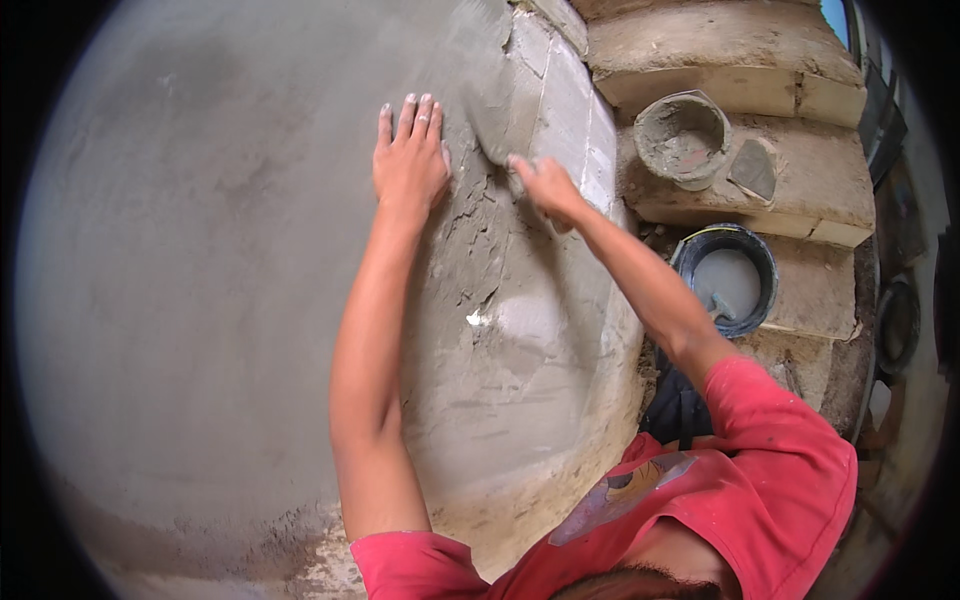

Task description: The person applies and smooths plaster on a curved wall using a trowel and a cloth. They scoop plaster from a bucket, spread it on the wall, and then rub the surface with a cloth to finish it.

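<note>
Head view: my right grip (546,190) is clamped on the trowel (488,142) at the wall (200,300), right of my left grip (410,172); its long axis slants, blade pointing up and left. My left fingers extend, slightly apart, over the plaster.

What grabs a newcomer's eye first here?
The red shirt at the bottom, against the grey wall filling the left. Then the left hand on that wall, the right hand gripping a trowel near pale blocks. At right, a grey bucket and a black bucket by the steps.
</note>
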